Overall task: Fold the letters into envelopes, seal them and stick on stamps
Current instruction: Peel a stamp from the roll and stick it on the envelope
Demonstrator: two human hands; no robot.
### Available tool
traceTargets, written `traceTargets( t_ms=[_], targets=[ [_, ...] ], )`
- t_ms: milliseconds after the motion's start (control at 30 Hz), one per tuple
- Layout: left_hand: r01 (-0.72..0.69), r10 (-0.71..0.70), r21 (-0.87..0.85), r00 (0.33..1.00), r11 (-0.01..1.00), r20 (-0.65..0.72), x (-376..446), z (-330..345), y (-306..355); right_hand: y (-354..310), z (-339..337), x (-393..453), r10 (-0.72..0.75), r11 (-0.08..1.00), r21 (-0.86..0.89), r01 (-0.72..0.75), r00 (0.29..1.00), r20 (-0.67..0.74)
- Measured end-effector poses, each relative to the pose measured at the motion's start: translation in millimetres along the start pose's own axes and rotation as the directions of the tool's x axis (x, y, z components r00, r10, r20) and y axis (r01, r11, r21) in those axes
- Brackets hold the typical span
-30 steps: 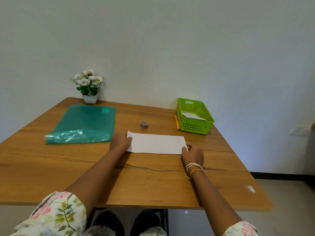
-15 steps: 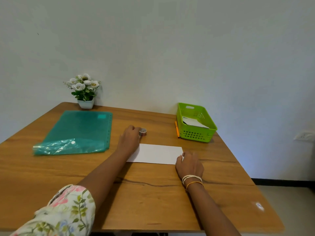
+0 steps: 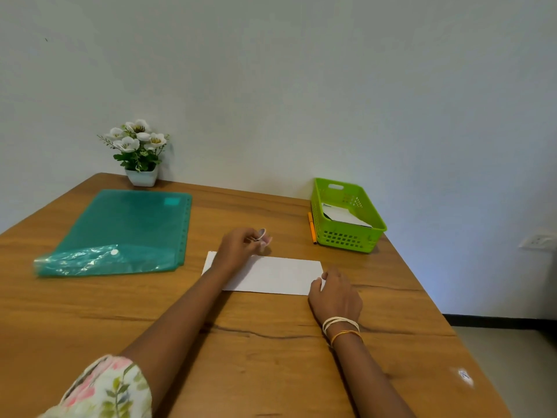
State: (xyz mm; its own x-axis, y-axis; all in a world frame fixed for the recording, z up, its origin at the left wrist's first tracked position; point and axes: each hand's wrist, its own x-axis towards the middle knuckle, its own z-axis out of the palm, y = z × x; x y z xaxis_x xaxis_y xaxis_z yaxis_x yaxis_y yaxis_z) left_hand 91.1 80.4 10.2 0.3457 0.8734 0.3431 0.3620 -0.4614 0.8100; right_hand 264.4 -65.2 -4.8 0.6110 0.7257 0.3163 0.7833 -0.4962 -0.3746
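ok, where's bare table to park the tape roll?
Bare table lies between the envelope and the near edge, and between the folder and envelope. Also behind the left hand toward the wall. Crowded by the basket and pencil.

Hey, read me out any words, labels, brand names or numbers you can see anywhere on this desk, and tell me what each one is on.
None can be read.
Green basket: the papers inside show a dark mark, too small to read.
Teal folder: a pale label patch, blank or blurred.
White envelope: no writing visible.
Tape roll in the left hand: no visible print.
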Motion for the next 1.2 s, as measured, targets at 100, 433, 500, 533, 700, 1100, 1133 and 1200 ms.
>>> traceTargets(
  t_ms=[100, 433, 500, 533, 700, 1100, 1133, 1200],
  targets=[
    [0.018, -0.019, -0.192, 1.000, 0.981, -0.003, -28.3, 9.9, 17.0, 1.5, -0.1, 0.3, 0.013, 0.998, 0.059, -0.012, 1.000, -0.006],
    [0.060, -0.048, -0.179, 0.996, 0.982, 0.071, -53.2, 22.2, 19.6, -5.5, -1.9, -9.7, -0.281, 0.903, 0.238, 0.357, 0.911, -0.302],
    [0.032, -0.020, -0.142, 0.996, 0.989, 0.084, -52.9, 22.5, 20.7, -14.8, -1.5, -12.3, -0.423, 0.795, 0.291, 0.532, 0.830, -0.363],
    [0.016, -0.005, -0.119, 0.996, 0.993, 0.094, -52.2, 22.6, 21.4, -18.6, -1.5, -12.6, -0.464, 0.757, 0.309, 0.576, 0.806, -0.367],
    [-0.015, 0.028, -0.118, 0.993, 0.993, 0.110, -52.2, 22.5, 26.1, -17.6, 3.1, -7.4, -0.487, 0.693, 0.407, 0.595, 0.803, -0.344],
    [-0.024, 0.030, -0.042, 0.987, 0.999, 0.161, -52.8, 22.3, 30.6, -16.3, 1.0, -6.8, -0.348, 0.689, 0.563, 0.457, 0.889, -0.296],
    [-0.027, 0.035, -0.053, 0.987, 0.998, 0.160, -53.2, 22.0, 29.7, -16.6, 0.3, -6.6, -0.336, 0.679, 0.592, 0.434, 0.901, -0.276],
    [-0.039, 0.046, -0.053, 0.987, 0.998, 0.152, -53.4, 22.1, 27.4, -16.6, -0.4, -5.9, -0.306, 0.662, 0.648, 0.377, 0.925, -0.225]
  ],
)
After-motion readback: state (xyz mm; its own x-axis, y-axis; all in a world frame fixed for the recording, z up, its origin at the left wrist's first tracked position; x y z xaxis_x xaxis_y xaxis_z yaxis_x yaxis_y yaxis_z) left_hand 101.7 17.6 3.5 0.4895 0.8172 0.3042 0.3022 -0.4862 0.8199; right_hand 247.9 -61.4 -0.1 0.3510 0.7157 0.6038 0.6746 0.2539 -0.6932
